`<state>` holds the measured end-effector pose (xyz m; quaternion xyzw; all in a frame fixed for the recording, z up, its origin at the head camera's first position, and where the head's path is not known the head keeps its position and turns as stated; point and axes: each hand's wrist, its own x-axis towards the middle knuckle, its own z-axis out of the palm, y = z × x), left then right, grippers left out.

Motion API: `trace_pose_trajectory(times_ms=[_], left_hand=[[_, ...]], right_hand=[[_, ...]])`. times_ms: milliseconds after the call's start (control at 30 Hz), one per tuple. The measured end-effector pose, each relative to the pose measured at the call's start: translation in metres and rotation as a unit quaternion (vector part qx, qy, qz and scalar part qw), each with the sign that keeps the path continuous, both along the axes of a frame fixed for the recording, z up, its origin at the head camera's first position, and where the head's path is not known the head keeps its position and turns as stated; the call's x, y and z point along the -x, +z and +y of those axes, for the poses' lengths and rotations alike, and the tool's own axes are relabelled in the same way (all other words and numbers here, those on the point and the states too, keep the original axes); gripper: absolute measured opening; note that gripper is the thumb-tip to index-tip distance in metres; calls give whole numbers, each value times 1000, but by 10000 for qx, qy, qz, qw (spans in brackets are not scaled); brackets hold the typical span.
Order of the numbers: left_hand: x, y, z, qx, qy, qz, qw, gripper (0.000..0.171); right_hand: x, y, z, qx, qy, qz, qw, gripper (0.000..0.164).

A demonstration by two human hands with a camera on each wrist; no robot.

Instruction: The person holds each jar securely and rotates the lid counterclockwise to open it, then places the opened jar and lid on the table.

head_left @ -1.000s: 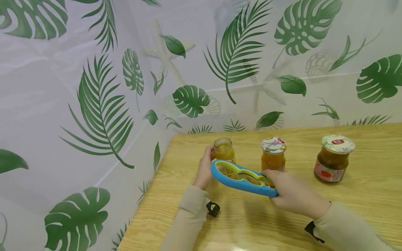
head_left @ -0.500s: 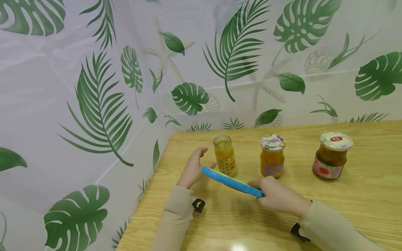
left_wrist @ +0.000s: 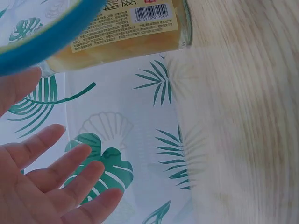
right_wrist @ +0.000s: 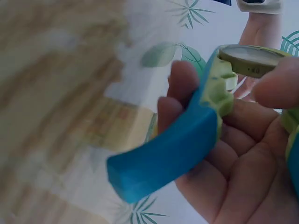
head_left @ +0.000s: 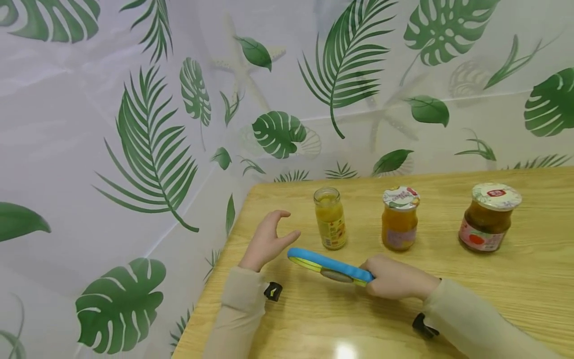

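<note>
My right hand point(head_left: 396, 277) grips a blue jar opener point(head_left: 323, 260) with a yellow-green toothed inner edge, held above the table. A round metal lid point(right_wrist: 250, 60) sits inside the opener, near my right thumb in the right wrist view. Left of the opener, my left hand point(head_left: 267, 242) holds nothing, its fingers spread and thumb apart. Beyond the two hands stands an uncapped glass jar point(head_left: 331, 219) of yellow contents, upright and touched by neither hand. The left wrist view shows that jar's barcode label point(left_wrist: 126, 23) and part of the opener crossing in front.
Right of the uncapped jar stands a lidded jar point(head_left: 399, 219) of orange contents. Farther right is a wider, darker lidded jar point(head_left: 488, 219) with a pink label. The wooden table point(head_left: 448, 289) meets a leaf-printed wall covering point(head_left: 287, 80) at its back and left.
My left hand has let go of the yellow jar and moved left from it. My right hand has drawn the opener down and toward me, turning it nearly edge-on.
</note>
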<state>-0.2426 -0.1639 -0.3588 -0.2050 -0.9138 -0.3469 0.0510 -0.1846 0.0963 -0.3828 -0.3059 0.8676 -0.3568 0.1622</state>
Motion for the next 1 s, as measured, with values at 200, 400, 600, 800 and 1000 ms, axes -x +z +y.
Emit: trace_pose_trajectory(times_ms=[200,400,600,800,1000], left_hand=[[9,-9,-2,-39,-172,180,9997,56],[-1,2,2,131,13,74,9999,49],[-1,2,2,264,52,58,9996,49],[-1,1,2,253,50,42,9997,49],[-1,2,3,264,23,6,9996,48]], right_hand=[[3,-3,1,113,9,-362,9993,21],[6,-4,0,153,-4,-574,9982,15],[7,-4,-1,263,-6,-592,9979,22],[8,-6,-2,521,82,-639,9966,10],[9,-8,0,613,307,-560,9961,7]])
